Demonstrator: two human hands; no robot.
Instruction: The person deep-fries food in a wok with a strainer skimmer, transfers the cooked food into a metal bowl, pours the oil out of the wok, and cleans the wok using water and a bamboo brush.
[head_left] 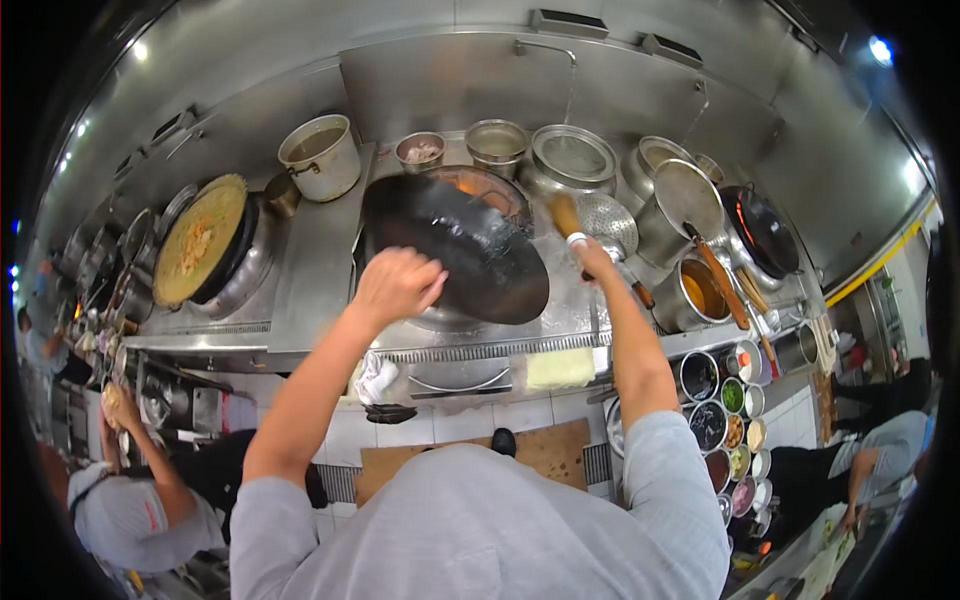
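A black wok [455,245] is tilted up off the burner, its wet dark inside catching the light. My left hand [400,285] is closed in a fist at the wok's near left rim; the part it grips is hidden by the fingers. My right hand [597,260] is wrapped round a wok brush [565,215], whose tan bristles point up and left, beside the wok's right edge. A flame glows in the burner [480,185] behind the wok. Just right of the brush lies a perforated skimmer [607,222].
Several pots line the back, including a tall pot [320,160] and a lidded pot [573,157]. Left is a strainer [205,240] with food. A pot of orange liquid [692,300] and ingredient bowls [708,425] stand right. Folded cloth [560,369] lies on the front edge. Co-workers stand both sides.
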